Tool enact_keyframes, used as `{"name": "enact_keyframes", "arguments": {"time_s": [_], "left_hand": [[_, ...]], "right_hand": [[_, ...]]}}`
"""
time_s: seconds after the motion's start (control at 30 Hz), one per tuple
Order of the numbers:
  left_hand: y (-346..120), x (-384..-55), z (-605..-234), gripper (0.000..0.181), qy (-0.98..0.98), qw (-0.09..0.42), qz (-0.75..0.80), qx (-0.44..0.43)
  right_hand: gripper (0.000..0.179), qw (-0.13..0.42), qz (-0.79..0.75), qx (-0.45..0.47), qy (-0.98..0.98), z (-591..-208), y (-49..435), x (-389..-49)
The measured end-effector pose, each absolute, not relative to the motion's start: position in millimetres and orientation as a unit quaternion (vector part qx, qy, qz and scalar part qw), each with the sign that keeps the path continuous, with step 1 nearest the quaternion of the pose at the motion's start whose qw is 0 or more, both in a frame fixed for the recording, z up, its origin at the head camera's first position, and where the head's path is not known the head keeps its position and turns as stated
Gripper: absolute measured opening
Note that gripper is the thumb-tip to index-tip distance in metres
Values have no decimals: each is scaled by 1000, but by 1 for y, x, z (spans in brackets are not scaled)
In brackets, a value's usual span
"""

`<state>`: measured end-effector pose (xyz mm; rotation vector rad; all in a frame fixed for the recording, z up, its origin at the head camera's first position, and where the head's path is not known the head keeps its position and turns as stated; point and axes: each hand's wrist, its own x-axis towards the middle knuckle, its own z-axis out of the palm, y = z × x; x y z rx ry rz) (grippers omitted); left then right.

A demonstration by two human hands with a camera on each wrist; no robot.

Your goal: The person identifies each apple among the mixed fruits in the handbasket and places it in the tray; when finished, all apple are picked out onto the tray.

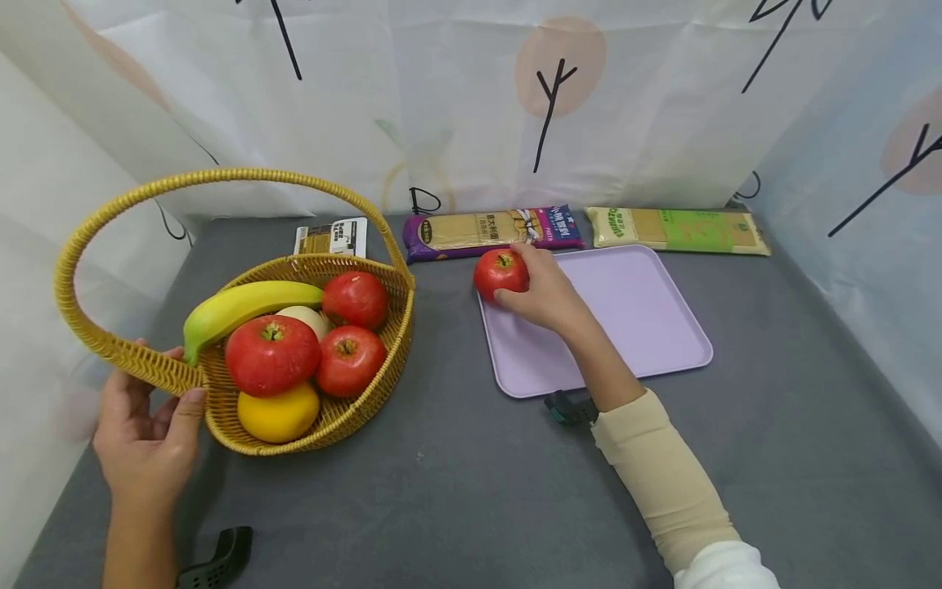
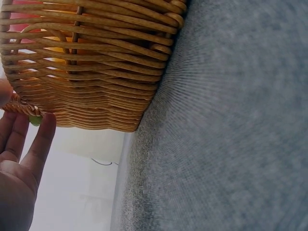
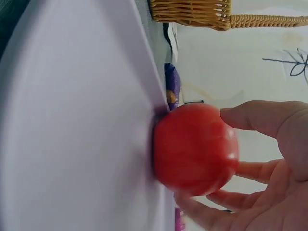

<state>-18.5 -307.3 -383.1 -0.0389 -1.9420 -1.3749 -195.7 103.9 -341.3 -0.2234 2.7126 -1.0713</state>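
At the far left corner of the lilac tray (image 1: 625, 303), my right hand (image 1: 543, 288) holds a red apple (image 1: 491, 276) between thumb and fingers. The right wrist view shows that apple (image 3: 195, 150) low against the tray surface. My left hand (image 1: 150, 417) grips the yellow wicker basket (image 1: 390, 384) where its handle joins the near left rim. Inside the basket lie a banana (image 1: 250, 309), a large red apple (image 1: 272, 355), two smaller red apples (image 1: 350, 361), a yellow fruit (image 1: 278, 413) and a pale round item (image 1: 305, 319), partly hidden.
A purple pasta packet (image 1: 486, 231) and a green-and-tan noodle packet (image 1: 677, 230) lie along the back by the patterned cloth wall (image 1: 471, 106). Behind the basket is a small brown and white packet (image 1: 333, 238). Grey cloth (image 1: 456, 491) covers the table.
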Motion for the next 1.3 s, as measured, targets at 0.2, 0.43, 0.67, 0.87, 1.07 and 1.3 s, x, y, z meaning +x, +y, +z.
{"name": "enact_keyframes", "arguments": {"time_s": [0.2,0.43,0.67,0.87,1.07,1.3], "left_hand": [[-309,-19,-382,71,-768,370,-522,-17],[-309,-19,-380,70,-776,368,-511,-16],[-308,-17,-382,72,-765,368,-528,-22],[-307,-17,-380,72,-765,369,-527,-16],[-307,-18,-380,72,-766,367,-527,-13],[-307,-16,-380,74,-771,365,-522,-2]], "right_hand": [[72,86,-372,-94,919,-323,96,-182],[68,73,-404,-163,897,-308,78,-158],[68,97,-406,-260,871,-318,41,-138],[68,77,-392,-314,861,-321,9,-125],[64,47,-399,-357,843,-324,-17,-117],[73,64,-380,-384,839,-330,-47,-110]]}}
